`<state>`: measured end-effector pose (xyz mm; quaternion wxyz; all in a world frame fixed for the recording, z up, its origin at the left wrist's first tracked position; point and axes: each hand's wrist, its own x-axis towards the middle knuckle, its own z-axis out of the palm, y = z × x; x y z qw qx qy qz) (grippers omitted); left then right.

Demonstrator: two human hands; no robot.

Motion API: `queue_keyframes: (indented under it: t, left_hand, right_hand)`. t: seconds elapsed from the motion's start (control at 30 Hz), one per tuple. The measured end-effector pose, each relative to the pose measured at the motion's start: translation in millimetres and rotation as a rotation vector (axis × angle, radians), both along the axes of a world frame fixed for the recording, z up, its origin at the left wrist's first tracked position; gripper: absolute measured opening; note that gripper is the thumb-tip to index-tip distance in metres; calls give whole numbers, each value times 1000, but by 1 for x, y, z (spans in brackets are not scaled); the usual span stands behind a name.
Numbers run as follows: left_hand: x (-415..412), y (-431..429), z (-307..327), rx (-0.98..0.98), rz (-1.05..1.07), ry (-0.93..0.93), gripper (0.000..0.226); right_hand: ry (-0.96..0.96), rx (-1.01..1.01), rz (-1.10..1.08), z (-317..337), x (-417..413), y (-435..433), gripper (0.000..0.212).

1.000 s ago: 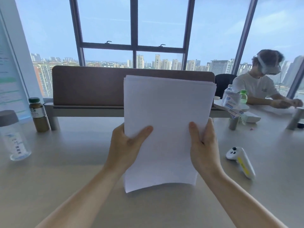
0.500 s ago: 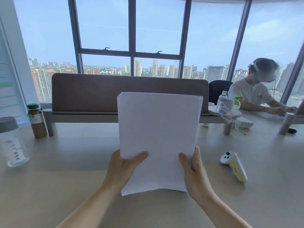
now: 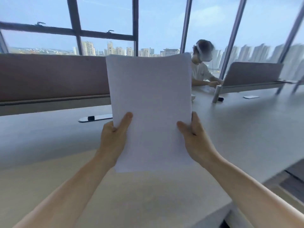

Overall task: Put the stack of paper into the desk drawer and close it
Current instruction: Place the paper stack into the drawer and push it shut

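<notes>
I see my left hand [image 3: 113,139] clenched on the left edge of the white stack of plain paper sheets [image 3: 150,106], thumb lying across its front. My right hand [image 3: 195,139] grasps the right edge the same way. The stack stands upright in the air above the pale grey desk top [image 3: 49,162], clear of its surface, its upper edge curling slightly. Beyond it on the left runs a brown fabric divider panel [image 3: 52,76], with a flat silver cable hatch [image 3: 95,118] just in front. Far right, a seated person in a white shirt [image 3: 201,73] leans over the desk.
</notes>
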<state>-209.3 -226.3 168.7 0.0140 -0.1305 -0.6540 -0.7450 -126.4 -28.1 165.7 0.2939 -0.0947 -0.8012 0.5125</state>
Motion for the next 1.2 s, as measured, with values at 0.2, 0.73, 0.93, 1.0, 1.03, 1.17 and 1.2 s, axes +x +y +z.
queue_keyframes:
  t: [0.2, 0.73, 0.93, 1.0, 1.03, 1.17, 1.2]
  left_hand:
    - [73, 120, -14, 61, -276, 2, 14]
    - [283, 304, -136, -518, -901, -353, 17]
    - [290, 312, -158, -691, -1105, -493, 17]
    - [294, 314, -158, -691, -1180, -527, 19]
    - [296, 316, -158, -699, -1197, -541, 20]
    - [288, 328, -160, -777, -1192, -585, 30]
    - [284, 330, -161, -789, -1183, -603, 31]
  right_hand:
    - [-133, -120, -285, 6, 122, 96, 9]
    - [-831, -276, -709, -95, 398, 256, 16]
    - [-1164, -147, -555, -99, 384, 280, 25]
    - [-1270, -68, -487, -97, 367, 289, 39]
    - [-1325, -21, -452, -98, 358, 295, 44]
    - [-1513, 234, -331, -101, 317, 305, 34]
    - [-1529, 282, -314, -105, 309, 308, 32]
